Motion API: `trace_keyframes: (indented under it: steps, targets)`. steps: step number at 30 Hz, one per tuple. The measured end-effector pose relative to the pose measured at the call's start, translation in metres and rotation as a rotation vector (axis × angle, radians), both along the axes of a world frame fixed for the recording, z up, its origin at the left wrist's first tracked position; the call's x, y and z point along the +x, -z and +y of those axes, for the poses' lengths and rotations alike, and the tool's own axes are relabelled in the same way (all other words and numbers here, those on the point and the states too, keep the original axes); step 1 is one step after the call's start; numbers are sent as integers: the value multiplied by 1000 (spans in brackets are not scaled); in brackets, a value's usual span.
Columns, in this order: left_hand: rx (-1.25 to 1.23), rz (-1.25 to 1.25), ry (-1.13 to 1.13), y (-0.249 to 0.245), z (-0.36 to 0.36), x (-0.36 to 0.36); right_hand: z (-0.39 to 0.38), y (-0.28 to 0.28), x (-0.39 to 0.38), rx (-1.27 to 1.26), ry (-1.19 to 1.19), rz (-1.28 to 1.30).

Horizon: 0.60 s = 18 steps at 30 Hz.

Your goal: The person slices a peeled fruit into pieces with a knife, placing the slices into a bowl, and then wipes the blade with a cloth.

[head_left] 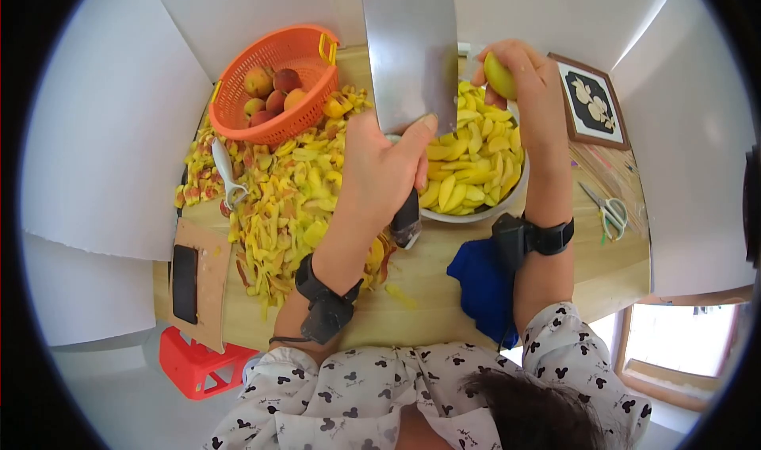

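My left hand [382, 165] is wrapped round the dark handle of a broad cleaver [411, 50], whose wide metal blade points up and away from me. In my right hand [533, 81] is a peeled yellow-green peach [499, 76], partly covered by the fingers. Below and between the hands stands a pale bowl [479, 215] heaped with yellow fruit slices [483, 153]. The blade hides part of the bowl's far left side. Yellow and reddish peelings [289, 200] lie spread over the table left of my left hand.
An orange basket [273, 129] holding several unpeeled peaches [273, 101] stands at the back left. A white peeler [223, 165] rests on the peelings. Nearer left is a phone [185, 284] on a board. Scissors [610, 212], a framed picture [590, 105] and blue cloth [482, 287] lie right.
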<state>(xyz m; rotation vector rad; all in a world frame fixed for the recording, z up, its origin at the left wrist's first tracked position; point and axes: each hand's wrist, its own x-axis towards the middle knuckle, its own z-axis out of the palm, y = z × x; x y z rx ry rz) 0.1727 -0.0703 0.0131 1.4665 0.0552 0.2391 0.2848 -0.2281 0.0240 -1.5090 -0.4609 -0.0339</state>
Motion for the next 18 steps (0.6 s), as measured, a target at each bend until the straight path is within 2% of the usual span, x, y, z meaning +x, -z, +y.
trace_keyframes:
  steps: [4,10,12,13,15,16,18]
  targets:
    - [-25,19,-47,1,0,2,-2,2,4,1,34,0]
    - [-34,-32,-118,-6,8,-3,5,2,0,130,-118,42]
    - [-9,-66,-142,-12,7,-8,11,1,-5,312,-208,204]
    - [-14,-54,-161,-18,6,-12,13,1,-5,310,-211,191]
    - [-22,-64,-183,-28,4,-20,18,7,-2,618,-414,446]
    - [-6,-77,-160,-31,5,-24,20,9,-2,613,-421,428]
    - [6,-95,-139,-39,3,-33,24,14,-4,769,-652,463]
